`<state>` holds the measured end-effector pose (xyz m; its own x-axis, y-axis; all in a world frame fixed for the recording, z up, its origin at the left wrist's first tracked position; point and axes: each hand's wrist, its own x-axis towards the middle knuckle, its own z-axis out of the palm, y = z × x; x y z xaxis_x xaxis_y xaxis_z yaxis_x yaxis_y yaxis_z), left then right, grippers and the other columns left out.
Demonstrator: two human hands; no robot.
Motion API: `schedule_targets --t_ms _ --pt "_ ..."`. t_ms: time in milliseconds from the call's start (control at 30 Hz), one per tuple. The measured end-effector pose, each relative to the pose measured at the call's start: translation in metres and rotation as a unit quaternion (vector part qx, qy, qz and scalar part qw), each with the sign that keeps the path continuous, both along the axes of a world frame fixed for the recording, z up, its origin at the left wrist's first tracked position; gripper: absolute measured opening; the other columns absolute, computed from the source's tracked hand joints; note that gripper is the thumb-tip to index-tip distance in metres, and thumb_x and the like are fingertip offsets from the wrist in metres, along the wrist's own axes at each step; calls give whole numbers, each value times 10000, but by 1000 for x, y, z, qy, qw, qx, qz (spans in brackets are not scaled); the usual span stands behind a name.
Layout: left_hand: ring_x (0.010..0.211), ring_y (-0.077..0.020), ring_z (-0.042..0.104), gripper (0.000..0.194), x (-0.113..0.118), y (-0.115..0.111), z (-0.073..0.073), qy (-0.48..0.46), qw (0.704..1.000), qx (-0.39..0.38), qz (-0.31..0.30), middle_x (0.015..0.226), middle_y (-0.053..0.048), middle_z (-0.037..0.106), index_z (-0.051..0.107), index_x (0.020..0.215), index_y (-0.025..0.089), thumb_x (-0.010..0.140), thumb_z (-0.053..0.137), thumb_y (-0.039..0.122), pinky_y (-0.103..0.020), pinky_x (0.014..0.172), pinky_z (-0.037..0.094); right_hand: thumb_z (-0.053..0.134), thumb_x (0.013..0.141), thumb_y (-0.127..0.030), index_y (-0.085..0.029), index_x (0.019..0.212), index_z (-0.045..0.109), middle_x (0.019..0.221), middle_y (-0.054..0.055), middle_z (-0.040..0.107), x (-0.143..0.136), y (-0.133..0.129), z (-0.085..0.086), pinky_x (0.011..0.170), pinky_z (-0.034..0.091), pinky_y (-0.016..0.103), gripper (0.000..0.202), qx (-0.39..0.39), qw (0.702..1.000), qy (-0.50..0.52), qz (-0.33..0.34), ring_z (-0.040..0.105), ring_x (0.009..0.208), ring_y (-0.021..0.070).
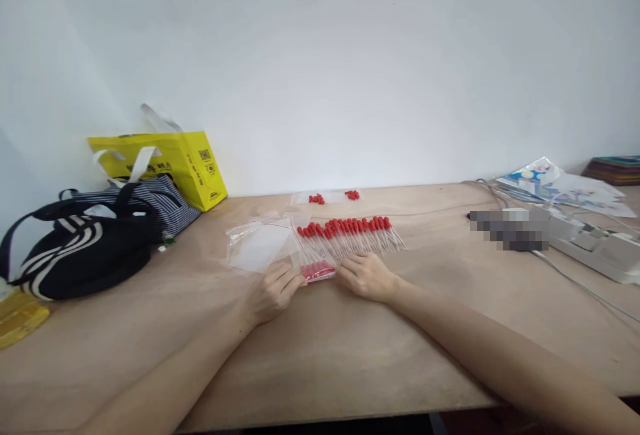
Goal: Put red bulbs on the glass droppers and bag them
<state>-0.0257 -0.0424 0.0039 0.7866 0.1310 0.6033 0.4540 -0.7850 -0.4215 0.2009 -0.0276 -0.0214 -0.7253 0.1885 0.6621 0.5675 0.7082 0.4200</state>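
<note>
A small clear plastic bag (319, 271) with several red-bulbed droppers inside lies on the table, pinched at both ends. My left hand (276, 290) has its fingers closed on the bag's left end. My right hand (366, 276) is closed at the bag's right end, its fingertips partly hidden. Just beyond the hands, a row of droppers (353, 236) lies side by side, red bulbs away from me and pale stems toward me. Flat clear bags (260, 246) overlap to the left, beside my left hand.
Farther back, two small clusters of red bulbs (317, 200) lie by the wall. On the left stand a yellow shopping bag (200, 172), a striped bag (170, 205) and a black bag (95, 255). A power strip (595, 245), cables and printed sheets (560, 188) occupy the right.
</note>
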Motion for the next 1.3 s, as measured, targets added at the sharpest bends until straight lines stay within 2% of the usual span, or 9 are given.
schedule_targets --t_ms 233,400,533,600,700,833,967,1133,1300 --pt "493 -108 490 211 -5 -1 0 -10 1000 -8 -11 528 7 542 539 646 149 837 450 142 -224 471 394 420 805 -205 -162 687 548 623 12 559 36 -2 -1 503 296 234 180 -119 992 27 -23 485 583 113" --pt "525 -107 536 131 1 -5 -5 -38 999 -23 -30 566 10 588 569 736 160 827 475 148 -222 509 429 506 757 -370 -186 990 549 905 45 594 20 -14 3 597 386 232 300 -215 975 51 12 535 788 144" --pt "590 -119 563 129 4 -7 -6 -76 992 -78 -69 635 -14 622 566 819 156 840 439 150 -229 552 452 420 829 -226 -220 906 600 857 28 611 9 -14 1 547 384 215 196 -183 981 67 15 553 716 122" --pt "637 -136 571 169 1 -4 -6 -112 987 -117 -17 677 -28 632 571 839 161 849 402 173 -261 609 459 381 842 -184 -210 903 600 856 35 611 13 -15 0 561 404 210 229 -199 976 84 37 563 724 115" --pt "825 -191 574 206 -10 8 -7 -154 953 -170 197 840 -64 648 580 896 170 836 395 235 -344 765 434 353 848 -169 -190 912 569 917 59 595 25 -20 4 645 449 227 226 -290 942 146 89 569 808 119" --pt "1082 -304 458 390 -25 31 -13 -144 871 -227 411 1138 -166 539 525 1075 104 770 465 338 -431 868 373 334 877 -270 -182 831 472 905 70 580 41 -22 9 584 491 252 171 -474 813 306 144 586 663 104" --pt "1065 -320 486 449 -32 42 -16 -108 836 -275 462 1133 -206 540 515 1098 35 797 415 352 -410 840 399 384 841 -434 -210 777 386 722 1 585 59 -7 14 643 512 327 233 -556 700 419 158 606 650 130" --pt "936 -272 577 330 -35 41 -9 -76 822 -290 483 1049 -151 605 541 1054 90 823 361 242 -348 742 442 441 772 -531 -219 748 385 868 14 587 105 23 20 771 484 366 318 -418 716 553 88 601 775 146" --pt "751 -242 623 224 -38 40 -4 -66 830 -271 483 783 -91 668 605 749 154 792 386 173 -303 617 446 443 751 -553 -203 754 421 1060 102 537 156 46 4 826 441 376 351 -337 761 546 -90 563 889 177"
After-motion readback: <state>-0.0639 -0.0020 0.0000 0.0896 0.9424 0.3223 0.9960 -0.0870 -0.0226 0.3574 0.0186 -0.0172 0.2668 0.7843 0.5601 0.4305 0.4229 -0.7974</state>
